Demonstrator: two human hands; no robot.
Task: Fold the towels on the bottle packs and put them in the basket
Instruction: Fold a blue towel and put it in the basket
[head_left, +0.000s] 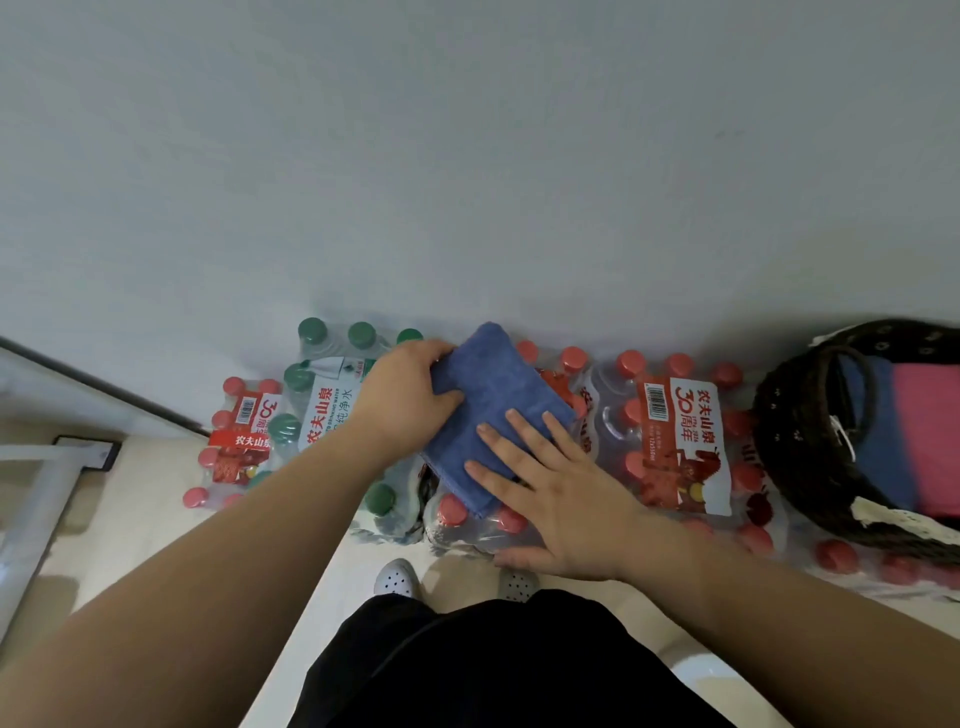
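The dark woven basket (810, 441), well to the right of the right hand (566, 499), is cut off by the picture's right edge, so its far rim and most of its inside cannot be seen. The folded pink cloth (930, 431) and blue cloth (883, 431) in it show only in part. The folded blue terry towel (493, 400) hides the caps beneath both hands, and its near right corner lies under the right hand's fingers (524, 457). The left hand (410, 395) covers the towel's left edge. Small print on the red-capped shrink-wrapped bottle pack (680, 441), just right of the right hand, is too fine to read. The white shoes (397, 579) below the hands are half hidden by black clothing.
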